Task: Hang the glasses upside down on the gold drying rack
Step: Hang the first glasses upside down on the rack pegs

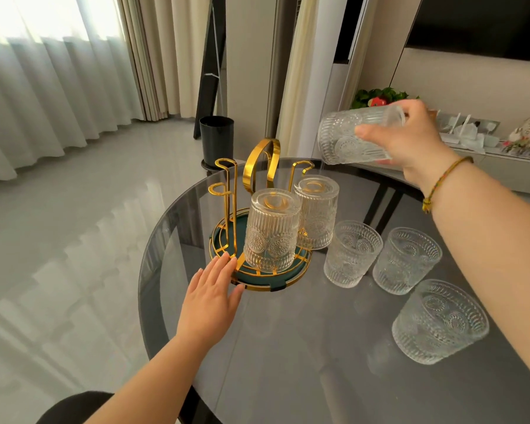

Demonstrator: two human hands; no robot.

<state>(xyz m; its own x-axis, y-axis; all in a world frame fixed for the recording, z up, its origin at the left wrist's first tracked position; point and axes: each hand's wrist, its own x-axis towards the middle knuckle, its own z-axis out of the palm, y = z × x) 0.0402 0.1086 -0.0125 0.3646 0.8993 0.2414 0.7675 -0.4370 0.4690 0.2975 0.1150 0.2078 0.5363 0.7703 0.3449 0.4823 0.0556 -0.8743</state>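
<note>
Glass [346, 139] tilted in right hand [410, 139] above gold rack [257, 179]

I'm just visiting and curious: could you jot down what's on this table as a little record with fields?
rack: gold drying rack on round glass table
hung upside down: two glasses
free pegs: at least two, at the rack's left
upright on table: three glasses
right hand: holds a tilted glass above the table
left hand: flat, at the rack's base
</note>
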